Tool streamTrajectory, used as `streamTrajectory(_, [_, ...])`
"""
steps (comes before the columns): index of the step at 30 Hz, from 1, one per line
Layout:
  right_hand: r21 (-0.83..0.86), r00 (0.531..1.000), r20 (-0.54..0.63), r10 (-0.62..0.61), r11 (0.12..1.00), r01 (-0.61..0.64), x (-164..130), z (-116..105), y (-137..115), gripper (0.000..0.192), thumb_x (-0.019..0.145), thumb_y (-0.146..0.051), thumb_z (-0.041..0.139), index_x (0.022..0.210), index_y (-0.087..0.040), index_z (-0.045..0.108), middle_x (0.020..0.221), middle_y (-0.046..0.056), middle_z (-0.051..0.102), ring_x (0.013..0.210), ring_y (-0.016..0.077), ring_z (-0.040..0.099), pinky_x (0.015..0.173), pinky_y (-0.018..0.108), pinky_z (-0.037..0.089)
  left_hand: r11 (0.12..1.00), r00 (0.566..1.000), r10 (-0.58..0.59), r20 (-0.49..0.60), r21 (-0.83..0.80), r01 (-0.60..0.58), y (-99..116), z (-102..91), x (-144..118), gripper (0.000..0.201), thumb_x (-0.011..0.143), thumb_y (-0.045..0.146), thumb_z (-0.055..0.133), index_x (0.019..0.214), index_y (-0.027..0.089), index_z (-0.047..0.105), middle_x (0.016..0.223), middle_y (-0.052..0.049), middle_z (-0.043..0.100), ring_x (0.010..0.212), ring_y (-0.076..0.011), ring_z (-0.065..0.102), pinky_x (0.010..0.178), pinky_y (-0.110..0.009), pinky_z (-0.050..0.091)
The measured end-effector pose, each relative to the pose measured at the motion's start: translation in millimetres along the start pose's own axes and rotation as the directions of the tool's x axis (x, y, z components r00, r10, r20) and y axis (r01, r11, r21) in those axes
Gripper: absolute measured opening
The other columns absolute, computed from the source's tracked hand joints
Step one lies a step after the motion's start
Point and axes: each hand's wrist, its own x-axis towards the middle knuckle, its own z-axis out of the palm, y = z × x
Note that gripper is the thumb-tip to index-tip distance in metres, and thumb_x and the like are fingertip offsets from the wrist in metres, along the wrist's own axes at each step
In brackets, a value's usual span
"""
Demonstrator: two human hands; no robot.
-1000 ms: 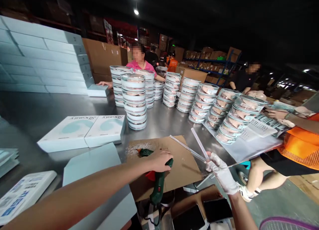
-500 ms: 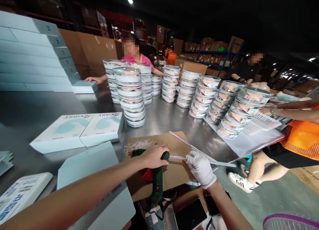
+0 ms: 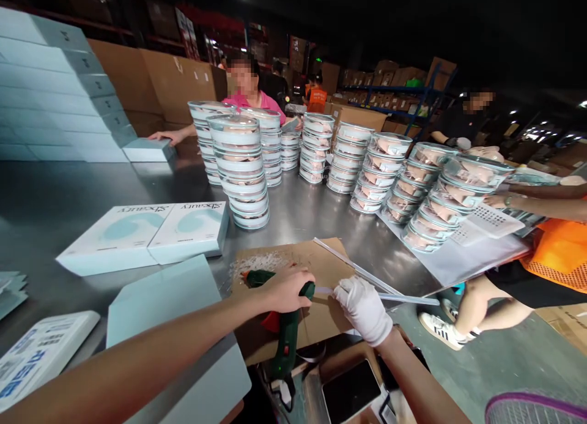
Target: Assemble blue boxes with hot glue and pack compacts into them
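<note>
My bare left hand (image 3: 290,288) is closed around the rear body of a dark green hot glue gun (image 3: 287,344) with an orange nozzle tip. The gun lies over a brown cardboard sheet (image 3: 321,323), its handle toward me. My right hand (image 3: 362,308), in a white glove, is pinched on a translucent glue stick (image 3: 324,290) whose end meets the back of the gun. Beyond that glove, more long glue sticks (image 3: 380,281) lie slanting across the cardboard and past the table edge. White glue scraps (image 3: 257,262) are scattered near the nozzle.
Two flat white-and-blue boxes (image 3: 188,231) and a pale blue sheet (image 3: 169,301) lie to the left. Stacks of round clear-lidded containers (image 3: 243,173) line the metal table (image 3: 293,210). A phone (image 3: 352,390) rests below. Co-workers stand behind and at right.
My right hand has moved slightly left, nearer the gun, and less of the glue stick shows between them. Across the table, a co-worker's second hand has come into view.
</note>
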Motion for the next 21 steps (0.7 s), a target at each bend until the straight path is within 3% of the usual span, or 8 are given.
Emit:
streamTrajectory(8, [0.196, 0.987, 0.139, -0.083, 0.979, 0.055, 22.4, 14.0, 11.4, 0.023, 0.1, -0.026, 0.063, 0.08, -0.015, 0.063, 0.068, -0.006, 0.061, 0.057, 0.0082, 0.059, 0.057, 0.022, 0.053, 1.0, 1.0, 0.003, -0.016, 0.015, -0.003, -0.5, 6.0, 2.8, 0.029, 0.097, 0.036, 0.069, 0.118, 0.017, 0.067, 0.124, -0.009, 0.07, 0.114, -0.0278, 0.067, 0.1, -0.052, 0.054])
streamTrajectory(15, [0.053, 0.999, 0.035, 0.001, 0.999, -0.003, 13.8, 24.7, -3.1, 0.013, 0.098, -0.021, 0.063, 0.086, -0.015, 0.065, 0.082, -0.001, 0.066, 0.076, 0.0139, 0.066, 0.073, 0.032, 0.057, 1.0, 0.999, -0.01, -0.036, -0.005, 0.01, -5.8, 9.4, 3.0, 0.028, 0.097, 0.036, 0.069, 0.118, 0.017, 0.068, 0.123, -0.009, 0.07, 0.112, -0.0274, 0.068, 0.098, -0.052, 0.055])
streamTrajectory(21, [0.044, 0.999, 0.019, -0.038, 0.998, 0.037, 18.6, 29.1, 0.0, 0.022, 0.098, -0.018, 0.062, 0.077, -0.016, 0.062, 0.073, -0.004, 0.065, 0.065, 0.0106, 0.063, 0.063, 0.025, 0.053, 0.998, 1.0, -0.023, 0.003, -0.056, 0.023, -5.4, 12.7, 4.5, 0.028, 0.097, 0.035, 0.069, 0.119, 0.017, 0.067, 0.127, -0.009, 0.069, 0.114, -0.028, 0.067, 0.098, -0.052, 0.055])
